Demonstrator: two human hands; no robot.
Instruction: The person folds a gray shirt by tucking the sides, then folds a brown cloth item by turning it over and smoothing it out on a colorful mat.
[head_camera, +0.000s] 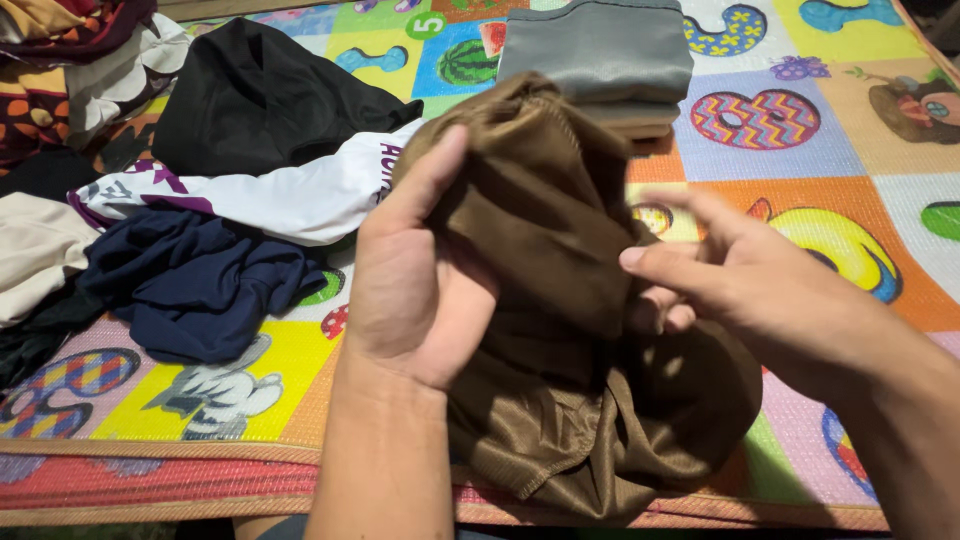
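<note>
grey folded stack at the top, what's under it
The grey stack lies on a tan folded piece, whose edge shows below it, on the play mat. The brown garment covers its lower left corner, so what is there is hidden.

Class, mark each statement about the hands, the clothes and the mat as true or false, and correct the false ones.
1. The left hand grips the brown garment. True.
2. The right hand holds the navy garment. False: it is at the brown garment.
3. Folded grey clothes lie beyond the brown garment. True.
4. The mat is plain white. False: it is colourful, with numbers and pictures.
5. A black garment lies on the left. True.
</note>
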